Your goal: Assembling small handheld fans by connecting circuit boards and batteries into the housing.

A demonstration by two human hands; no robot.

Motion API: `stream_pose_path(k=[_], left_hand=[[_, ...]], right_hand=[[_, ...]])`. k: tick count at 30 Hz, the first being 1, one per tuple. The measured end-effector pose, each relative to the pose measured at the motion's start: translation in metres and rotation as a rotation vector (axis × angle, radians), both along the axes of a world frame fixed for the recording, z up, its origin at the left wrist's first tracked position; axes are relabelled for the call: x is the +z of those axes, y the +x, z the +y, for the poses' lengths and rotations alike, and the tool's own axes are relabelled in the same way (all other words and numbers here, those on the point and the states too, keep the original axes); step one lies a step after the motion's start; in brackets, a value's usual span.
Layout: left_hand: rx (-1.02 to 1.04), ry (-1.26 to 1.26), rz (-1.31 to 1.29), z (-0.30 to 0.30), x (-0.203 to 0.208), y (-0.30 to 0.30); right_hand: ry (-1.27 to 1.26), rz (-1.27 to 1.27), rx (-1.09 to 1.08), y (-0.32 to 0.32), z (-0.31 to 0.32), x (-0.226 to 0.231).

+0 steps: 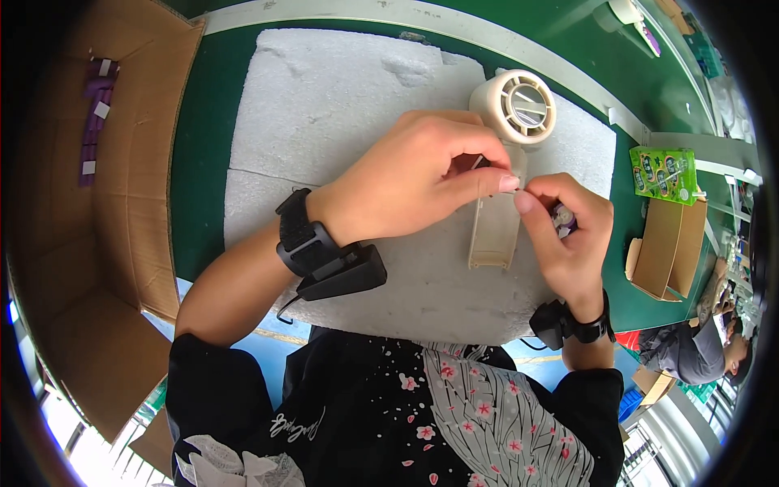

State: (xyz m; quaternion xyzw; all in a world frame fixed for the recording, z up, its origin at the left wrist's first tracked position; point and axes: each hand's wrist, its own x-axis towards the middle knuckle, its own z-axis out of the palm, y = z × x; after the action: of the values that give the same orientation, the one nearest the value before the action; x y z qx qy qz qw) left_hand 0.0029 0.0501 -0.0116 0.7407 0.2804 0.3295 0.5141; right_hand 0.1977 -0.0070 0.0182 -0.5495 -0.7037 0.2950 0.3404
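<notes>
A cream handheld fan (489, 104) lies on a grey-white foam sheet (341, 97), its round grille head away from me. Toward me runs its handle shell (492, 239), open like a shallow trough. My left hand (430, 174) reaches over the shell, thumb and forefinger pinched together on something too small to make out; a dark bit shows beneath its fingers. Right beside it, my right hand (572, 231) has its thumb and forefinger nearly meeting the left fingertips. A small purple cylinder (563, 217) with a pale end sits in its curled fingers.
On my left stands a large open cardboard box (146, 162) with purple cylinders (93, 122) inside. A green printed carton (665, 174) and a small open cardboard box (667, 247) are on the green table at right. Another person (690, 351) works farther right.
</notes>
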Motion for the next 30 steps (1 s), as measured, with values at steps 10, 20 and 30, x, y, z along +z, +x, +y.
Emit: stream_pose_path(k=[10, 20, 30], left_hand=[[0.019, -0.138, 0.079, 0.0, 0.004, -0.001], [-0.077, -0.307, -0.01, 0.007, 0.004, -0.009], [-0.136, -0.426, -0.055, 0.013, 0.012, -0.012]], right_hand=[[0.064, -0.053, 0.008, 0.001, 0.006, -0.01], [-0.103, 0.103, 0.041, 0.007, 0.008, -0.007], [-0.142, 0.069, 0.088, 0.006, 0.008, -0.004]])
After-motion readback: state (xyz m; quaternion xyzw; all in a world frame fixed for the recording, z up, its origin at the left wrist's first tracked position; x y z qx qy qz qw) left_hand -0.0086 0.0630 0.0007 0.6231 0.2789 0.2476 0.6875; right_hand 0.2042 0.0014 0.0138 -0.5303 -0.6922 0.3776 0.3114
